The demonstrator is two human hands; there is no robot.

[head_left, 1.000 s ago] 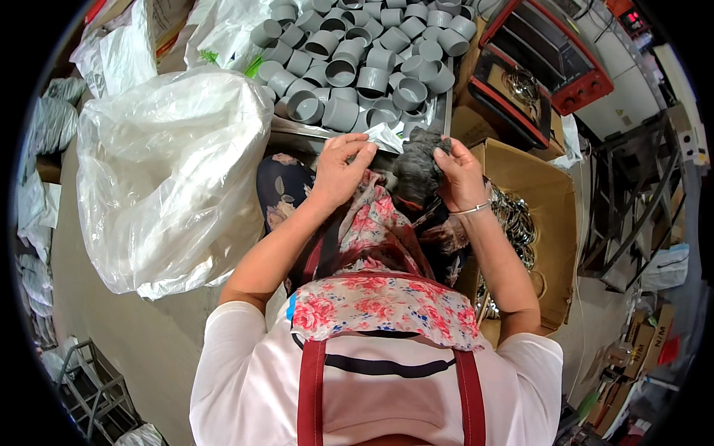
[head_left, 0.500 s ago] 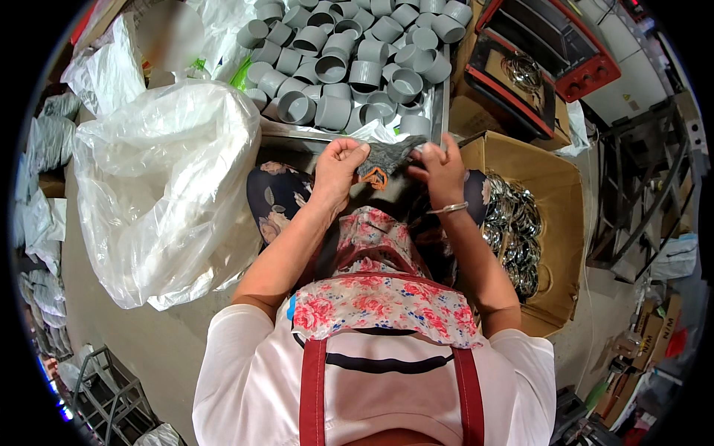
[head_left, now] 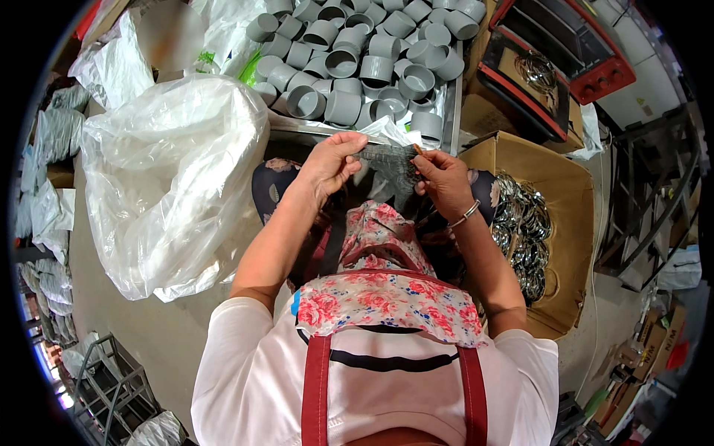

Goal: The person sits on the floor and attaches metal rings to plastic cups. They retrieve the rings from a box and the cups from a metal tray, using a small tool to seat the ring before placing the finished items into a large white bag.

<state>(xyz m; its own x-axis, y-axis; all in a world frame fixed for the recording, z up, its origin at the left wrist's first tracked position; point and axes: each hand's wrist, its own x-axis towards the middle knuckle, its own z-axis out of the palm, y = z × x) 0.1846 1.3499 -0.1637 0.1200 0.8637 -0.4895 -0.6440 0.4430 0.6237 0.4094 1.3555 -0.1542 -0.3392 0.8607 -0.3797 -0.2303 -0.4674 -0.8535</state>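
Both hands hold a grey knitted piece of fabric (head_left: 387, 160), perhaps a glove, above my lap. My left hand (head_left: 331, 165) pinches its left edge with thumb and fingers. My right hand (head_left: 444, 178), with a bracelet at the wrist, grips its right edge. The fabric is stretched between them, just in front of a metal tray (head_left: 451, 111) heaped with several grey plastic pipe caps (head_left: 357, 63). I wear a floral apron with red straps.
A big clear plastic bag (head_left: 171, 175) bulges at my left. A cardboard box (head_left: 565, 193) holding several shiny metal rings (head_left: 520, 230) stands at my right. A red-edged case (head_left: 554, 70) lies at the back right. Metal racks and smaller bags line the floor.
The grey fabric was bunched under my right hand a second ago; now it is spread flat between both hands. The hands have stayed in front of the tray's edge.
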